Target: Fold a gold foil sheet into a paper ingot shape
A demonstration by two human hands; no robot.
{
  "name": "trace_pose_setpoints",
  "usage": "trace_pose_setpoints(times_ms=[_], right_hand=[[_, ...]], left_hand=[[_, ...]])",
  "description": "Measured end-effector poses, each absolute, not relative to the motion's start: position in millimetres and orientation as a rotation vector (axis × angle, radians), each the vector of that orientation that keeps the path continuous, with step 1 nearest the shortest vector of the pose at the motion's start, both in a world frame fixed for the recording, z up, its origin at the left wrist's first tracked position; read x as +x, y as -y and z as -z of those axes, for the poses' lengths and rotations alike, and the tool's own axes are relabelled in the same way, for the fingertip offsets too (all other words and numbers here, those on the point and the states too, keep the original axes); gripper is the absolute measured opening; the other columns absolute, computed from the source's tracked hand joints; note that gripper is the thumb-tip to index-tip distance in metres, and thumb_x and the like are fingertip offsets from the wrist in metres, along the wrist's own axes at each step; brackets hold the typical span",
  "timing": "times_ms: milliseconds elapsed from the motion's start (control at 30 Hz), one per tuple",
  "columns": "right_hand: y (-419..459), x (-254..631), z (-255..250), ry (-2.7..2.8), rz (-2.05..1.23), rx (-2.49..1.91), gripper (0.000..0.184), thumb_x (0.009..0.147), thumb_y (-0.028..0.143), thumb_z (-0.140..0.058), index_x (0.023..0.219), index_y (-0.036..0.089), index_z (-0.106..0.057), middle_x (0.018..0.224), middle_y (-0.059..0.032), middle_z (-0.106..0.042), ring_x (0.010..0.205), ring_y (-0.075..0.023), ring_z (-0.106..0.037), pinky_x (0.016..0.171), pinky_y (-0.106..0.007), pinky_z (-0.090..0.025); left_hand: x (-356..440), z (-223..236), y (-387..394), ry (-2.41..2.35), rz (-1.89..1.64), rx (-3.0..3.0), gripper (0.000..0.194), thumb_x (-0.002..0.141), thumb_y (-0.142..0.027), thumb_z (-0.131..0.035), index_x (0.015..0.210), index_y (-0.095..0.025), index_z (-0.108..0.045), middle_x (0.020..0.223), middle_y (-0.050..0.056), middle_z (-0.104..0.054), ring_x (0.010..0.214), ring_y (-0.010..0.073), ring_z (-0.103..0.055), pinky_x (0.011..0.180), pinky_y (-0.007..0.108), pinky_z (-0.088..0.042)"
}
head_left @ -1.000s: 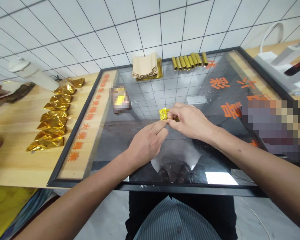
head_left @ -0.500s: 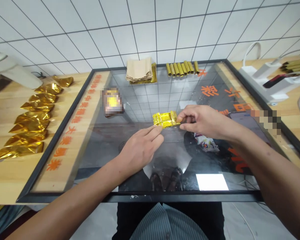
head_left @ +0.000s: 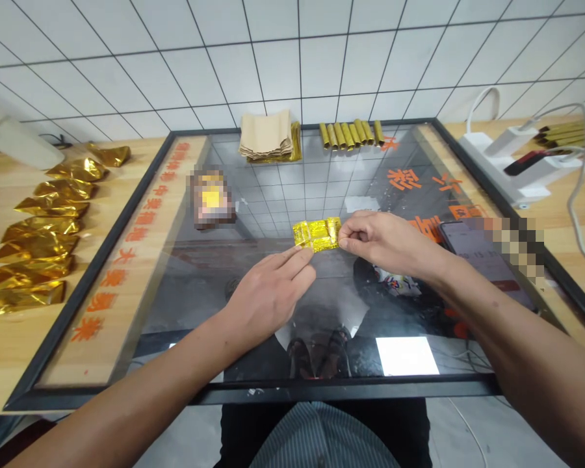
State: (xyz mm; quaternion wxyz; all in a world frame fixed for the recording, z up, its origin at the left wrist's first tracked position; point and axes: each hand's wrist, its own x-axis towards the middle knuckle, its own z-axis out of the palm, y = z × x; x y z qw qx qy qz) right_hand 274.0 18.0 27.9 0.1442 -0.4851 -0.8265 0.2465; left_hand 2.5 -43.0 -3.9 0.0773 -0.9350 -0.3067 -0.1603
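A small folded piece of gold foil (head_left: 318,233) lies flat on the dark glass tabletop, with creases running across it. My left hand (head_left: 273,283) rests on the glass with its fingers close together, and the fingertips press down the foil's lower left edge. At the opposite end, my right hand (head_left: 370,235) is closed in a pinch on the foil's right edge. Its fingertips hide that edge in part. Beyond the foil, a stack of brown paper sheets (head_left: 266,134) sits on top of more gold foil (head_left: 296,146) at the back of the glass.
Several gold tubes (head_left: 351,134) lie in a row at the back. Crumpled gold foil pieces (head_left: 46,224) line the wooden left side. A blurred-out item (head_left: 211,198) is at left. On the right are a phone (head_left: 482,260), a printed wrapper (head_left: 397,284) and a white power strip (head_left: 502,172).
My right hand has drawn its fingers into a tighter pinch at the foil's right end. My left hand stays at the lower left edge. The whole view has shifted slightly.
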Motion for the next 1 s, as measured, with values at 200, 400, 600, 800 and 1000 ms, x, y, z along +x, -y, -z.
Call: trace_pose_setpoints(times_ms=[200, 400, 600, 800, 1000], right_hand=[[-15, 272, -28, 2.417, -0.623, -1.424, 0.02, 0.099, 0.032, -0.06, 0.086, 0.024, -0.072, 0.097, -0.002, -0.074, 0.075, -0.0176, -0.059, 0.068, -0.033, -0.036], [-16, 270, -24, 2.377, -0.575, -1.486, 0.017, 0.099, 0.034, -0.063, 0.092, 0.025, -0.075, 0.094, -0.0014, -0.076, 0.08, -0.0194, -0.063, 0.069, -0.034, -0.038], [-16, 265, -25, 2.337, -0.6, -1.561, 0.016, 0.097, 0.034, -0.065, 0.088, 0.025, -0.076, 0.095, -0.001, -0.077, 0.078, -0.0189, -0.064, 0.067, -0.034, -0.036], [-15, 269, -19, 2.275, -0.654, -1.479, 0.01, 0.096, 0.032, -0.07, 0.091, 0.026, -0.076, 0.097, 0.0004, -0.076, 0.081, -0.0175, -0.064, 0.071, -0.034, -0.039], [-18, 277, -15, 2.278, -0.732, -1.326, 0.006, 0.093, 0.032, -0.078, 0.092, 0.027, -0.08, 0.096, -0.0007, -0.073, 0.076, -0.0165, -0.061, 0.069, -0.033, -0.041]], left_hand=[[3, 2, 43, 0.948, 0.451, -2.796, 0.032, 0.104, -0.005, -0.04, 0.097, -0.018, -0.069, 0.138, 0.013, -0.075, 0.129, 0.0265, -0.073, 0.105, 0.042, -0.066], [4, 1, 44, 0.927, 0.481, -2.775, 0.034, 0.104, -0.004, -0.038, 0.094, -0.017, -0.068, 0.134, 0.013, -0.076, 0.124, 0.0261, -0.075, 0.102, 0.039, -0.066], [5, 2, 43, 0.927, 0.478, -2.781, 0.033, 0.104, -0.004, -0.039, 0.094, -0.017, -0.067, 0.133, 0.013, -0.076, 0.124, 0.0257, -0.074, 0.103, 0.04, -0.066], [5, 1, 43, 0.933, 0.483, -2.762, 0.033, 0.105, -0.005, -0.038, 0.093, -0.017, -0.067, 0.132, 0.013, -0.076, 0.122, 0.0253, -0.074, 0.102, 0.039, -0.066], [4, 2, 43, 0.907, 0.505, -2.768, 0.031, 0.106, -0.006, -0.039, 0.096, -0.016, -0.067, 0.132, 0.013, -0.076, 0.122, 0.0255, -0.074, 0.101, 0.039, -0.066]])
